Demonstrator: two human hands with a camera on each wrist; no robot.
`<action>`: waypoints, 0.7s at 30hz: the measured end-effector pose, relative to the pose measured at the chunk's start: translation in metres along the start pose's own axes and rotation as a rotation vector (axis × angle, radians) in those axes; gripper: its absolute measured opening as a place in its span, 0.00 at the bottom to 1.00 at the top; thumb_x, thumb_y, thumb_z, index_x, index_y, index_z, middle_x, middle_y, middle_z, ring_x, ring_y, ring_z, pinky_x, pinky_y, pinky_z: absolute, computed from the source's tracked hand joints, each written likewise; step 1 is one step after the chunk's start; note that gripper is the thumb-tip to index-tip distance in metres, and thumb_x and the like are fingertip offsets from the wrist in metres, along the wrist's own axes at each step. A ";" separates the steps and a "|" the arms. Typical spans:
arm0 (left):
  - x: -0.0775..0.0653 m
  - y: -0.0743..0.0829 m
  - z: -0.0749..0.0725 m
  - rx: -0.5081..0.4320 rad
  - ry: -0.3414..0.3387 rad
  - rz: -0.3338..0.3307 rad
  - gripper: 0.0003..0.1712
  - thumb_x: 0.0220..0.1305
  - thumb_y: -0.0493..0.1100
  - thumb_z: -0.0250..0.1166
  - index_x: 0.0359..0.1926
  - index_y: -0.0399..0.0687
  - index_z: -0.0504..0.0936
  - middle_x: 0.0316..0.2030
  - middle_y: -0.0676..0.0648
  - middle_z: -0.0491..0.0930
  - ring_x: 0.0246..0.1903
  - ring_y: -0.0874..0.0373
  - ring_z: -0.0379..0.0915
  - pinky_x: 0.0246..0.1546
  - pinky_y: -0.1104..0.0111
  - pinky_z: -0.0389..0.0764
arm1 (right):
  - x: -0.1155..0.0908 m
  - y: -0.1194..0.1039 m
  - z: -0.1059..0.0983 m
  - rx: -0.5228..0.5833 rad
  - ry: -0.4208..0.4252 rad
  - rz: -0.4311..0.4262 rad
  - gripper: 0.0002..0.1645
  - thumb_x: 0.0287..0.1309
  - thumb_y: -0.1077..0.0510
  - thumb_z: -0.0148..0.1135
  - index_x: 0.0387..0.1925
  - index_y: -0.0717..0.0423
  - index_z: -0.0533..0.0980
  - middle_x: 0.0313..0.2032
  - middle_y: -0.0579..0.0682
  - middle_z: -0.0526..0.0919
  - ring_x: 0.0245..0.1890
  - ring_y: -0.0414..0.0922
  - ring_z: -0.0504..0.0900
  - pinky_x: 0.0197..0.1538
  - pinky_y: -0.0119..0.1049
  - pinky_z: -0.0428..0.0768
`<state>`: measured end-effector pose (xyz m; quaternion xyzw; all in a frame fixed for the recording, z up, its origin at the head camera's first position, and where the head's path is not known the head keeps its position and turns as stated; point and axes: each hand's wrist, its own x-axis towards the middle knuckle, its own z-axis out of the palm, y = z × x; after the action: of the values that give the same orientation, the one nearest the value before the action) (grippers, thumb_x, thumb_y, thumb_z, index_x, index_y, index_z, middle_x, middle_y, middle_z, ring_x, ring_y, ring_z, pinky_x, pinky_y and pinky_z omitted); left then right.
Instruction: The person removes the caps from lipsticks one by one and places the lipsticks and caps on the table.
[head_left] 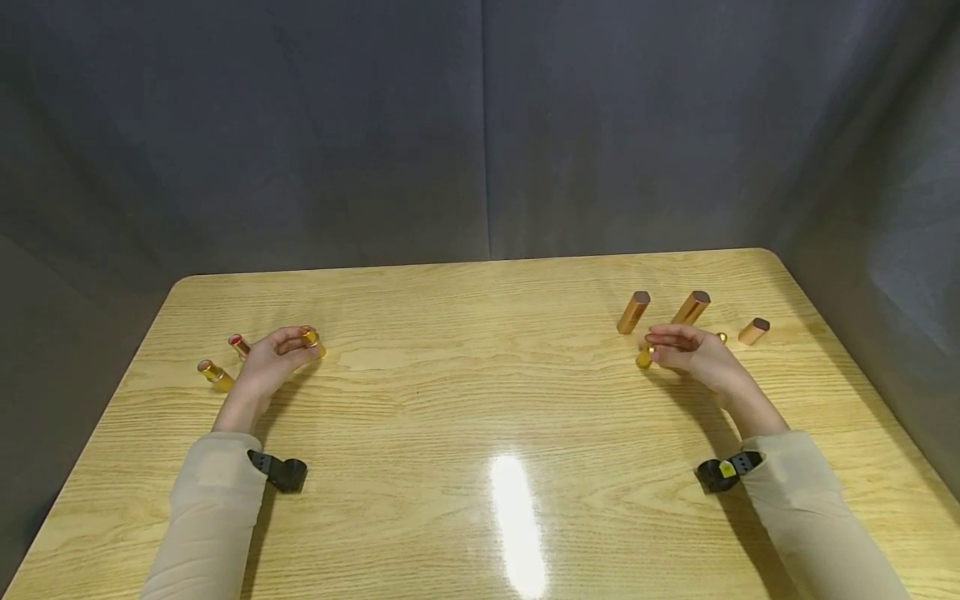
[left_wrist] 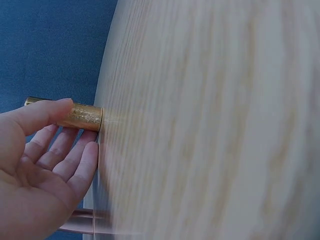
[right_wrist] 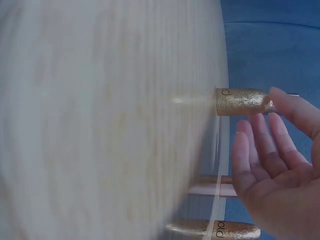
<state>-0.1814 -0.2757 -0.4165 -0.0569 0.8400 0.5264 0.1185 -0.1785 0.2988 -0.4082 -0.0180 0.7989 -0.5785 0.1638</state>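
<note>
On the left of the table, my left hand [head_left: 273,362] pinches an upright gold lipstick tube [head_left: 312,340] between thumb and fingers. The left wrist view shows that tube's glittery lower part [left_wrist: 87,119], its base right at the tabletop. Over on the right, my right hand [head_left: 696,352] holds the narrow end of a gold bullet-shaped cap [head_left: 643,359] at its fingertips. Dark lettering marks the cap's glittery side [right_wrist: 240,102] in the right wrist view, and its wide end stands at the table surface.
Beside my left hand stand two more tubes with reddish tops, one slim [head_left: 239,345], one gold [head_left: 215,375]. Around my right hand are copper faceted pieces, two tall [head_left: 633,312] and one short [head_left: 754,331], plus another gold cap [head_left: 722,337]. A dark curtain [head_left: 480,133] hangs behind the wooden table [head_left: 450,375].
</note>
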 end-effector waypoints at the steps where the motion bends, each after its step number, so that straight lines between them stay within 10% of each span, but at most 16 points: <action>1: 0.000 0.000 0.000 0.001 0.000 0.001 0.34 0.69 0.49 0.57 0.68 0.36 0.59 0.44 0.66 0.69 0.41 0.79 0.66 0.48 0.80 0.69 | 0.000 0.000 0.000 0.007 0.004 -0.011 0.23 0.65 0.61 0.57 0.60 0.60 0.66 0.40 0.25 0.78 0.41 0.22 0.77 0.45 0.18 0.77; 15: -0.003 0.006 0.002 -0.012 0.032 -0.003 0.37 0.68 0.51 0.59 0.71 0.42 0.58 0.59 0.49 0.67 0.56 0.61 0.66 0.64 0.59 0.67 | -0.001 -0.010 0.003 0.000 0.187 -0.124 0.17 0.62 0.60 0.61 0.49 0.40 0.72 0.40 0.23 0.78 0.41 0.23 0.77 0.44 0.15 0.75; 21: -0.005 0.009 0.002 -0.013 0.091 0.024 0.36 0.68 0.51 0.58 0.71 0.41 0.59 0.59 0.53 0.66 0.65 0.51 0.61 0.54 0.80 0.70 | 0.002 -0.019 0.005 -0.041 0.262 -0.144 0.15 0.63 0.57 0.60 0.49 0.37 0.70 0.41 0.24 0.76 0.42 0.22 0.75 0.45 0.13 0.74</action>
<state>-0.1783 -0.2704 -0.4083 -0.0716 0.8416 0.5302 0.0736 -0.1821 0.2871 -0.3931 -0.0028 0.8216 -0.5698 0.0160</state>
